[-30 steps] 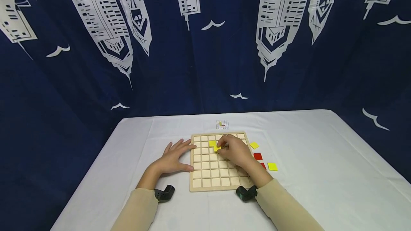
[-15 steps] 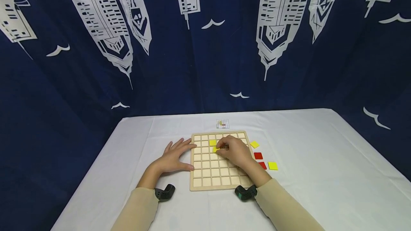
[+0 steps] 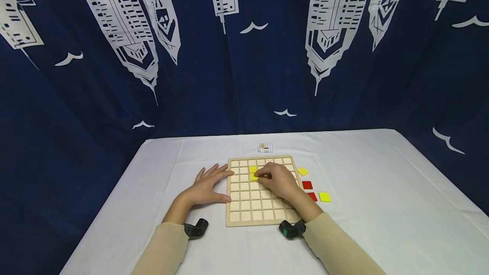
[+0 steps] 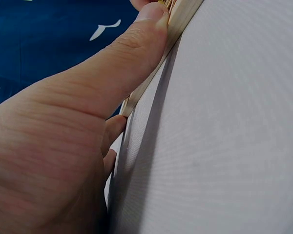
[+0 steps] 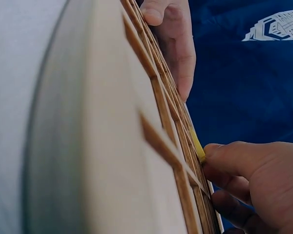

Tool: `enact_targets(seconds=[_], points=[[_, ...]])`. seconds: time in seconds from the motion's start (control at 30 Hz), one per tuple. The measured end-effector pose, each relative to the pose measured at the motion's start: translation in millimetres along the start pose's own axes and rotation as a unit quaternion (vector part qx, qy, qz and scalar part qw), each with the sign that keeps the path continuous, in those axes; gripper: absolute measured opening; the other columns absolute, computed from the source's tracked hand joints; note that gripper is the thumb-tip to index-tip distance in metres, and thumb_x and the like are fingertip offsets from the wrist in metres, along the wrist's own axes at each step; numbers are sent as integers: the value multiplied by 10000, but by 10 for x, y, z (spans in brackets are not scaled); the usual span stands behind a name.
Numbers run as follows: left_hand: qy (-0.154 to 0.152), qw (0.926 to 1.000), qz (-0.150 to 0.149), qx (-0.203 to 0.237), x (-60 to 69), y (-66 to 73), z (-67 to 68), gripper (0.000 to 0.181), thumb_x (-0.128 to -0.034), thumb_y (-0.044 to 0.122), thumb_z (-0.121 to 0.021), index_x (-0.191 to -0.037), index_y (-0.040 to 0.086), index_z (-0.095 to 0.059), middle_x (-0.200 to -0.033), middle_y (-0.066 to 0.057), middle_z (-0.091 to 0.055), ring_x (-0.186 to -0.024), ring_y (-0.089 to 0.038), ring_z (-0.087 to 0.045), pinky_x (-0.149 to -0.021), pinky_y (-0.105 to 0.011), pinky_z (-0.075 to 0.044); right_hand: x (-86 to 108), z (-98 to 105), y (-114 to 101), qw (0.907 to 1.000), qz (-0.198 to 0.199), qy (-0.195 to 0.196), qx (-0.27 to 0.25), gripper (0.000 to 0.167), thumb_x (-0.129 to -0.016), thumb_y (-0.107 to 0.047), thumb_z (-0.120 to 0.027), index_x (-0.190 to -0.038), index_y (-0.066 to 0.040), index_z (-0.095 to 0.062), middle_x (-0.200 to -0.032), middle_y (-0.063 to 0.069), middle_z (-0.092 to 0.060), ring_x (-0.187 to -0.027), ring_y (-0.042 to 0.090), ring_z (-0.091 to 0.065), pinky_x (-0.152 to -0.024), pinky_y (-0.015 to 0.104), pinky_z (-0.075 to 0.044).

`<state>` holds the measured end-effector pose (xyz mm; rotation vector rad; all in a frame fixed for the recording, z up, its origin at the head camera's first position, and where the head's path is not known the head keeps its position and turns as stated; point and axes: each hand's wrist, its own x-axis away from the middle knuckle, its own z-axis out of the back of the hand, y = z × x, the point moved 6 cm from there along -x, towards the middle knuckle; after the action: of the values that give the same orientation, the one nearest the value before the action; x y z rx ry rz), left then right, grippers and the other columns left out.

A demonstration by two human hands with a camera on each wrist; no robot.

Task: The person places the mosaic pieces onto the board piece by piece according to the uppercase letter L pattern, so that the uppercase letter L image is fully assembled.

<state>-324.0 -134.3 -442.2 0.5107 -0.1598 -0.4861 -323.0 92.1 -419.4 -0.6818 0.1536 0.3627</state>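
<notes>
A wooden grid board (image 3: 245, 205) lies on the white table, its square cells divided by thin ridges. One yellow tile (image 3: 253, 168) sits in a cell near the top. Directly below it is a second yellow tile (image 3: 254, 177), pinched at its right side by my right hand (image 3: 280, 180). From the right wrist, this yellow tile (image 5: 197, 145) looks tilted up from the board beside the thumb; its far edge is hidden. My left hand (image 3: 205, 190) spreads along the board's left edge, fingers fairly straight, the thumb touching the frame.
Right of the board lie two yellow tiles, one far (image 3: 303, 171) and one near (image 3: 324, 197), and two red tiles, one far (image 3: 307, 185) and one near (image 3: 312, 197), partly behind the right arm. A small printed grid card (image 3: 265, 147) lies behind the board.
My right hand has shifted the pinched yellow tile slightly left, so it lines up below the other one. The left hand stays in place at the board's edge.
</notes>
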Motion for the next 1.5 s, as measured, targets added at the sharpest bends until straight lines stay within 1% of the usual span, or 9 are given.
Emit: enact_targets(seconds=[0.47,0.6,0.77,0.87,0.93,1.07,1.2,1.33,1.5], points=[[19,10000,25,-15,-7,-17,-22,839,-749,534,-818,-1474,295,-471,-1670,-15,-255,-1573,-333,-104,-1241,-637,37,46,2,-52,9982,331,-463,-164,180,-899,-127,-725,-1068,-152,-781,-1014,-21,-711,-729,73,-507,-672,213,-431],[25,10000,12,-17,-10,-17,-24,837,-749,532,-818,-1473,296,-471,-1671,-13,-253,-1573,-333,-102,-1241,-634,40,61,29,-61,9955,465,-729,-383,200,-902,-111,-709,-1094,-119,-764,-1043,6,-707,-779,83,-523,-711,215,-450],[53,10000,1,-36,-15,-19,-25,839,-745,529,-822,-1472,298,-474,-1669,-14,-258,-1573,-333,-106,-1241,-636,39,57,48,-33,9909,444,-1090,-645,232,-900,-102,-713,-1130,-115,-743,-1090,10,-717,-919,107,-606,-834,271,-517],[54,10000,-1,-30,-19,-23,-27,843,-743,533,-821,-1474,300,-471,-1670,-13,-255,-1573,-333,-106,-1241,-635,39,54,76,-11,9887,434,-1220,-750,248,-898,-96,-721,-1145,-113,-733,-1119,7,-732,-980,124,-644,-883,302,-537],[41,10000,20,-39,-20,-29,-30,849,-741,540,-819,-1477,306,-466,-1672,-9,-249,-1574,-329,-101,-1244,-628,39,58,113,-6,9876,459,-1266,-810,262,-898,-94,-722,-1160,-105,-723,-1123,14,-735,-986,129,-651,-880,293,-541],[36,10000,47,-31,-20,-35,-35,856,-738,547,-816,-1480,304,-465,-1673,-10,-247,-1575,-331,-98,-1246,-623,44,70,233,-12,9864,544,-1201,-979,311,-908,-78,-703,-1218,-69,-687,-1153,81,-718,-970,160,-646,-820,264,-548],[69,10000,10,-5,-19,-25,-29,853,-736,538,-822,-1476,298,-471,-1670,-9,-256,-1574,-328,-105,-1244,-628,44,70,369,-2,9876,668,-976,-1029,324,-912,-35,-678,-1236,-42,-672,-1192,156,-696,-966,214,-663,-789,264,-558],[84,10000,-37,10,-15,-13,-22,847,-740,526,-826,-1474,293,-473,-1670,-6,-257,-1574,-325,-106,-1242,-632,43,62,460,44,9908,552,-786,-958,321,-914,-39,-683,-1234,-68,-681,-1216,130,-703,-984,219,-671,-817,299,-563],[90,10000,-22,22,-13,-17,-15,848,-737,529,-825,-1473,293,-474,-1670,-10,-256,-1574,-330,-104,-1241,-633,44,50,539,96,9936,349,-634,-867,323,-922,-58,-676,-1245,-80,-680,-1219,125,-705,-981,222,-653,-797,315,-544]])
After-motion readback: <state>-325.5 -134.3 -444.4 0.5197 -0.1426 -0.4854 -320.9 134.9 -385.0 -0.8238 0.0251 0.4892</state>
